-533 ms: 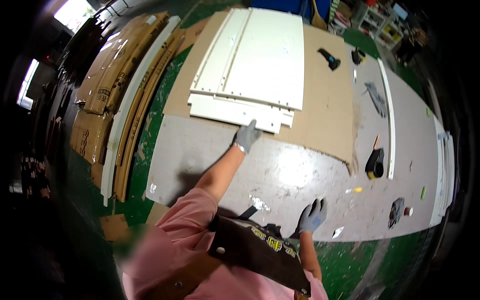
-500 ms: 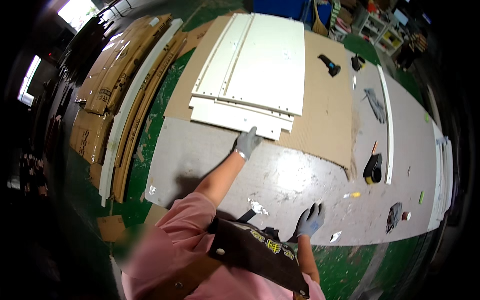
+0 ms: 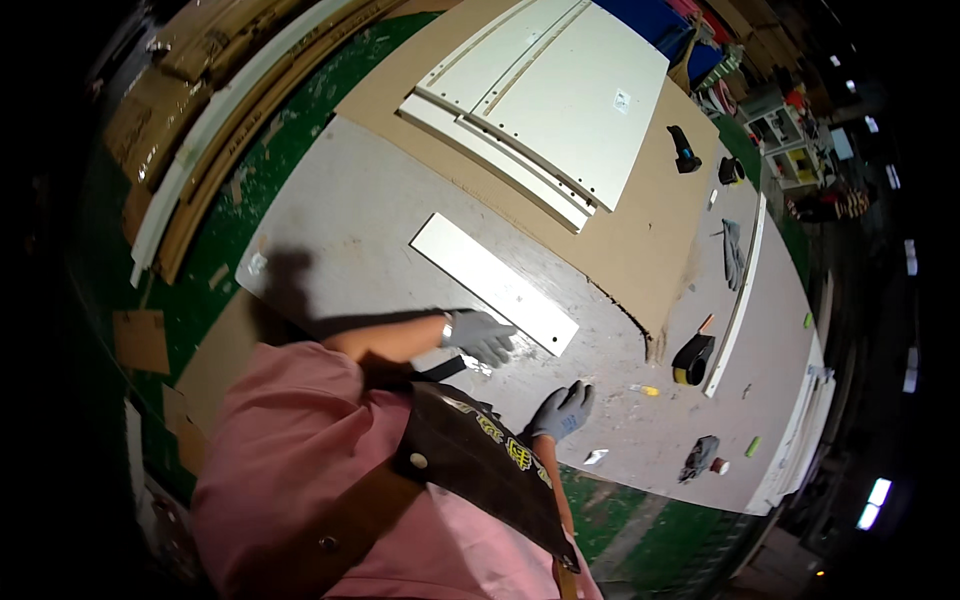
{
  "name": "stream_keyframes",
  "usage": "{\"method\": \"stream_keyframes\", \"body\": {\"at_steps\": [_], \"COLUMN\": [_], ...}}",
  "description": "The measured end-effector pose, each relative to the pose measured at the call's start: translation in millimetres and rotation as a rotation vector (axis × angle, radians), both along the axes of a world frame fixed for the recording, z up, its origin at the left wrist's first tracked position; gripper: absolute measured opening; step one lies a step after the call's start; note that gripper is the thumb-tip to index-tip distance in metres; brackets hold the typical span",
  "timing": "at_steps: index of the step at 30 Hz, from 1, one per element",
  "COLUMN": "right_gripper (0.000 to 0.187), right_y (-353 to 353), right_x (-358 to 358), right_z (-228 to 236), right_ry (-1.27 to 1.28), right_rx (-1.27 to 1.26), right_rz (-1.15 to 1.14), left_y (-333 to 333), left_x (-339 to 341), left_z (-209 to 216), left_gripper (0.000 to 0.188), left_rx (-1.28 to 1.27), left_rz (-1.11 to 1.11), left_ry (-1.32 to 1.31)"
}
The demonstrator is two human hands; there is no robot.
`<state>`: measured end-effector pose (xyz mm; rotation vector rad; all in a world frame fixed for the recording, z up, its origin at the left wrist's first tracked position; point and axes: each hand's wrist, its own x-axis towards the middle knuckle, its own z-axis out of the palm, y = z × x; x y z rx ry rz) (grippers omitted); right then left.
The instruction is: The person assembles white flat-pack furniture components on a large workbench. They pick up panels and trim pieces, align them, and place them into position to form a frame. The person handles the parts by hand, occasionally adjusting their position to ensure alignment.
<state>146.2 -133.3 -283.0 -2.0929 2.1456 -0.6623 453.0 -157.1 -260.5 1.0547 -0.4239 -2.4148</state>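
A narrow white board with a small dark hole near its right end lies flat and slanted on the grey tabletop. My left hand, in a grey glove, is just on the near side of this board, fingers stretched out; whether the fingertips touch its edge I cannot tell. Close to the table's near edge rests my right hand, also gloved, with its fingers extended and nothing in them. Beyond the narrow board, larger white panels with grooves and holes lie stacked on a cardboard sheet.
A black cordless tool, a tape roll, a yellow-handled tool and a loose grey glove lie to the right. Beside them runs a long white strip. Wrapped cardboard packages stand on the left.
The narrow white board has come off the near end of the stack toward me onto the grey tabletop. My left hand has drawn back with it. The head view has turned.
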Motion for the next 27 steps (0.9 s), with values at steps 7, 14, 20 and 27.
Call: {"method": "stream_keyframes", "body": {"at_steps": [7, 14, 20, 27], "right_gripper": [0.046, 0.052, 0.064, 0.088], "right_y": [-48, -199, -297, -376], "right_x": [26, 122, 193, 208], "right_z": [16, 65, 72, 30], "right_ry": [-0.703, -0.886, -0.844, -0.485], "right_rx": [0.076, 0.124, 0.246, 0.188], "right_rz": [-0.092, 0.196, 0.289, 0.406], "left_y": [-77, -195, -219, -210], "left_x": [201, 276, 302, 306], "left_z": [19, 17, -10, 8], "left_gripper": [0.036, 0.040, 0.025, 0.032], "left_rx": [-0.179, -0.053, -0.071, -0.134], "left_rz": [0.750, 1.249, 1.173, 0.986], "left_ry": [-0.451, -0.252, -0.328, -0.645]}}
